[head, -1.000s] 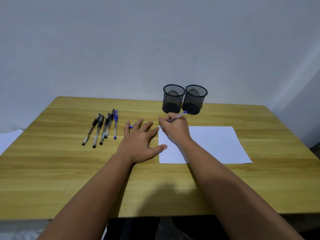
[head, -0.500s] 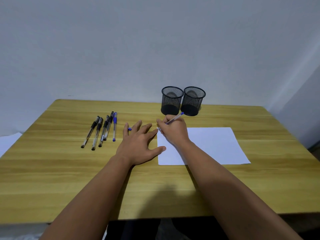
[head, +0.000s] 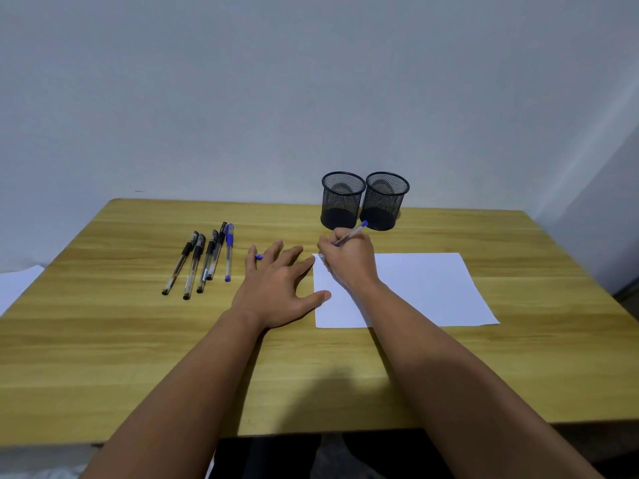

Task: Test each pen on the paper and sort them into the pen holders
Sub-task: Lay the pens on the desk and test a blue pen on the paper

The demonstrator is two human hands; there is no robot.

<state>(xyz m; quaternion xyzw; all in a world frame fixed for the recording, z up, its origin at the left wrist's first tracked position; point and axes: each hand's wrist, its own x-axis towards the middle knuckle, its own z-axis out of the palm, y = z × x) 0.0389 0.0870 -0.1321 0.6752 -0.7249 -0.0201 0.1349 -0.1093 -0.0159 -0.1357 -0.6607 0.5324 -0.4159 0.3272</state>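
Right hand fingers clamped on slim clear-barrelled pen at white paper's far-left corner, left hand fingers spread flat on wood-grain worktop, two round black mesh holders at far edge.

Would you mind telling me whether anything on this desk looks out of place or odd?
Only a small blue pen cap lying loose on the wooden table, half hidden beyond the left hand. Otherwise nothing stands out.

Two bare forearms and hands, no sleeves

The left hand and right hand wear no gloves, rings, watch or wristband; both forearms are uncovered up to the frame's edge.
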